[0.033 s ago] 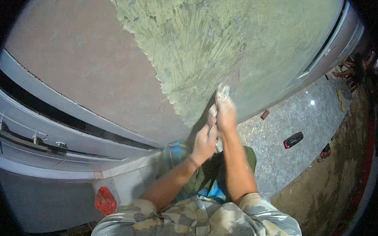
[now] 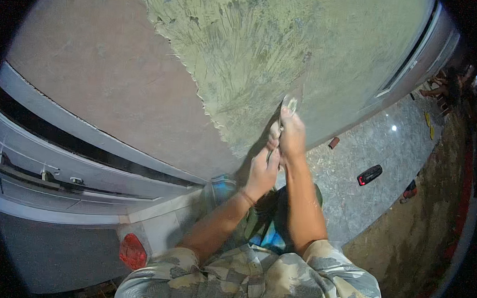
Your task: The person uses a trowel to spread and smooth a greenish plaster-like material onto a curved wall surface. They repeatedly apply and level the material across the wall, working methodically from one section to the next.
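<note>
My right hand (image 2: 292,134), whitened with plaster, is closed around a flat-bladed trowel (image 2: 290,99) pressed against the wall. Just below it, my left hand (image 2: 262,174) is closed at the lower end of the same tool; what lies inside its fingers is mostly hidden. The wall carries wet, greenish plaster (image 2: 221,47), ridged and streaked on the left and smoother to the right of the blade. A ragged edge divides this from the pinkish-brown wall surface (image 2: 108,84) at the left.
A window or door frame (image 2: 77,179) runs along the left, with a red object (image 2: 133,252) beneath. On the grey tiled floor (image 2: 342,207) at right lie a black device with a red light (image 2: 370,175) and a brown block (image 2: 334,143). A person (image 2: 454,86) is far right.
Both hands and the trowel have shifted slightly up and to the right along the wall. Both hands keep their hold.
</note>
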Demonstrator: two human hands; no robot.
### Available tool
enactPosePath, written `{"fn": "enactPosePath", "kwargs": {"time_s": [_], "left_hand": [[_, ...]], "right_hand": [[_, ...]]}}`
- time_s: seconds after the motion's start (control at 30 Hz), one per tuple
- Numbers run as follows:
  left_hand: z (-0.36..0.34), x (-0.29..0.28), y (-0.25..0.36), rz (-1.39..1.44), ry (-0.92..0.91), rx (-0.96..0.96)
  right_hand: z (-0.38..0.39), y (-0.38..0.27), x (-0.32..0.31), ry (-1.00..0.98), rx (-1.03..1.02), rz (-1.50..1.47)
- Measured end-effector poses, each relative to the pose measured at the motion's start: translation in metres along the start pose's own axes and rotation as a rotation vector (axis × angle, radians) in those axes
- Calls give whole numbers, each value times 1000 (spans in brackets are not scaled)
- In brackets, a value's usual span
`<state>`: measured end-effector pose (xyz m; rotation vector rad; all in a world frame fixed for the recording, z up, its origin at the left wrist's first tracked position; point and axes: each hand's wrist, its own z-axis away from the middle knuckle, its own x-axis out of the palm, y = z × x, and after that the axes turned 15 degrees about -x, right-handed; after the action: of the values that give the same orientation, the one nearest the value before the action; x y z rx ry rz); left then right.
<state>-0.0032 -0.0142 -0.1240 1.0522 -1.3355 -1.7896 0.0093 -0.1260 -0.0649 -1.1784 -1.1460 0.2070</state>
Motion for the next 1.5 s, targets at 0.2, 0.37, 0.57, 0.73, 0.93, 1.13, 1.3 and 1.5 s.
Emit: {"fn": "enactPosePath", "kwargs": {"time_s": [0.2,0.37,0.57,0.73,0.93,1.13,1.3,1.5], "left_hand": [[-7,10,3,76,13,73],[18,-12,-10,113,72,61],[-34,18,29,10,-56,132],[9,6,2,148,49,38],[7,-1,-10,-8,-50,-18],[13,-9,-19,19,73,95],[12,-21,-12,15,19,38],[-27,20,24,5,-21,67]], "right_hand": [[-15,-7,-1,-41,5,30],[19,26,19,-3,246,113],[-40,-37,-2,-117,-140,7],[0,0,12,-45,-16,304],[2,-2,9,-21,42,102],[13,8,14,-40,25,13],[17,14,26,-29,120,72],[-33,-37,0,20,15,32]]}}
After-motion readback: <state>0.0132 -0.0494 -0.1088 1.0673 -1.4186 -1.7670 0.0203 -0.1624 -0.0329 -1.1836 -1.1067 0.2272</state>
